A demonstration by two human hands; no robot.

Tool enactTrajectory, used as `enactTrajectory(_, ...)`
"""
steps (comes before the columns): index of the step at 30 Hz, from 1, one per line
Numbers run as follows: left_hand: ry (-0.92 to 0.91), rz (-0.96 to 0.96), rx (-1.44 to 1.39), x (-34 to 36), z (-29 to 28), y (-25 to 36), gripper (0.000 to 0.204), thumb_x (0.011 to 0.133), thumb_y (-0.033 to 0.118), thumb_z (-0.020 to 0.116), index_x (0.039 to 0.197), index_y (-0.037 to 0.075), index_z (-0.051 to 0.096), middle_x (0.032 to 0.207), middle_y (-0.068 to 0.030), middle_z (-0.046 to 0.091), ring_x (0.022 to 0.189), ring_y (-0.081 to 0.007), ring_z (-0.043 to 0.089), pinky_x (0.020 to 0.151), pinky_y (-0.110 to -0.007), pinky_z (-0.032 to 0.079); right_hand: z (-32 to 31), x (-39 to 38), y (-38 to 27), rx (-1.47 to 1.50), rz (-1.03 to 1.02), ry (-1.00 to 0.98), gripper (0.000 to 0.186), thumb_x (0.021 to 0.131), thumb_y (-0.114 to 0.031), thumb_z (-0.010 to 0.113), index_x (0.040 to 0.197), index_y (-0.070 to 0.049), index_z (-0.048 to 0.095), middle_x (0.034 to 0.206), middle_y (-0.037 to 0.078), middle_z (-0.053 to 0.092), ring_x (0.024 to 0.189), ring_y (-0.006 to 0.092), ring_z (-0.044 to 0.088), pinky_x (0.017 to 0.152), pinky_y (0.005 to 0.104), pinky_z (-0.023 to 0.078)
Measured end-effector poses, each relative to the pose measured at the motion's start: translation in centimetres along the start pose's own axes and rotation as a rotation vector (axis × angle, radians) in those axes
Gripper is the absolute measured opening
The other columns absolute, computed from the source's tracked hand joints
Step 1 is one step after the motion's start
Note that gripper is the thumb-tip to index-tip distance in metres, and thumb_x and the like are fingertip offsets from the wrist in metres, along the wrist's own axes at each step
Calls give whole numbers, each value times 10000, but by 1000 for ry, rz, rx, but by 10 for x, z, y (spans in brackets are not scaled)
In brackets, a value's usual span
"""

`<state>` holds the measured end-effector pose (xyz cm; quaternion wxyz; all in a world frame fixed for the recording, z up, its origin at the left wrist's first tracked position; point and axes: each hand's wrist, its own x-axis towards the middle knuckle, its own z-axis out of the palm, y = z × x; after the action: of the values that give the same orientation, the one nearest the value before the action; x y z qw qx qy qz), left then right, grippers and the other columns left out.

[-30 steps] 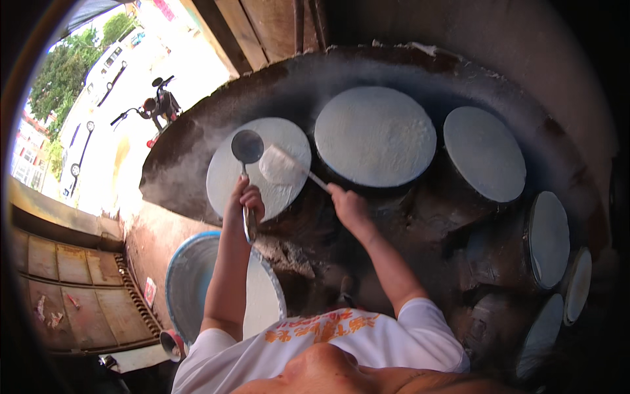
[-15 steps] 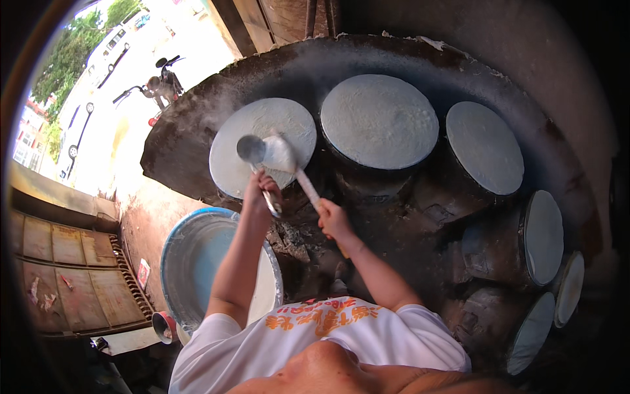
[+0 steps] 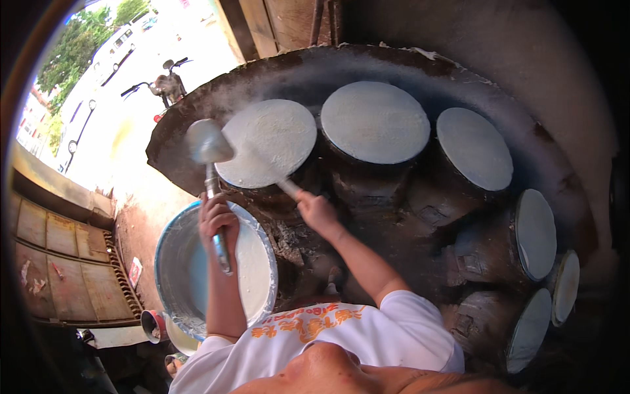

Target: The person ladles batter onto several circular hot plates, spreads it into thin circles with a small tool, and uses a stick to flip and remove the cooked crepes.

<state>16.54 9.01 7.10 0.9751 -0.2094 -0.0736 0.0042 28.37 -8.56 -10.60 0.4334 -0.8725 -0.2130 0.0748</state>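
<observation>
My left hand (image 3: 220,220) is closed round the metal handle of a ladle (image 3: 209,140), whose bowl hangs beside the left edge of a round griddle (image 3: 279,128) coated with pale batter. In my right hand (image 3: 316,213) is the pale handle of a batter spreader (image 3: 286,186). Its far end reaches over the same griddle and is smeared by motion. Below my left hand stands a large blue tub (image 3: 161,262) with whitish liquid batter (image 3: 252,272) in it; my left forearm hides part of it.
More round batter-coated griddles (image 3: 375,121) curve away to the right, on dark drum-like stands (image 3: 367,177). A dark sooty rim (image 3: 289,69) runs behind them. At the left are a rusty metal panel (image 3: 62,256) and a small red pot (image 3: 154,326); a motorbike (image 3: 164,85) stands outside.
My left hand has drawn the ladle left and toward me, off the griddle and over the tub's edge. My right hand has shifted slightly left with the spreader, which sweeps across the batter.
</observation>
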Motion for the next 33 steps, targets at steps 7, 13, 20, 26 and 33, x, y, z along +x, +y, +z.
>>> enactTrajectory(7,458,209,576,-107,-30,121,218,981,205,401,809,73,431,696,-21,436,521,-131,462,454,-251,416,-19,-119,26,334,-200,208,243,780,-168,604,998,-97,681,917,141,679,816,308,658,739,381,518)
enactTrajectory(13,1045,131,1274,-88,-202,116,130,952,200,429,959,74,458,861,-44,473,629,-162,501,513,-277,449,-99,-318,42,399,179,337,375,757,-194,689,1102,-54,649,963,114,693,863,232,669,783,337,507)
enactTrajectory(20,973,180,2227,-44,-270,-17,248,918,195,460,1132,74,491,1053,-70,515,755,-199,547,582,-308,487,-246,-580,43,-119,855,845,426,773,-335,686,1112,-84,620,877,156,670,791,299,659,702,372,520)
enactTrajectory(26,221,-618,1918,-106,-317,-345,359,897,107,496,1254,90,531,1166,-63,573,738,-158,557,581,-284,489,-244,-714,80,-411,1411,1226,329,736,-312,697,942,-81,586,943,138,594,818,351,608,689,458,506)
enactTrajectory(33,-1513,-1266,1726,-280,-401,-649,430,844,135,621,1263,72,548,1078,-160,610,941,-249,618,826,-329,483,-262,-767,102,-255,1524,1664,319,731,-270,721,902,-36,586,894,177,599,839,373,594,735,447,476)
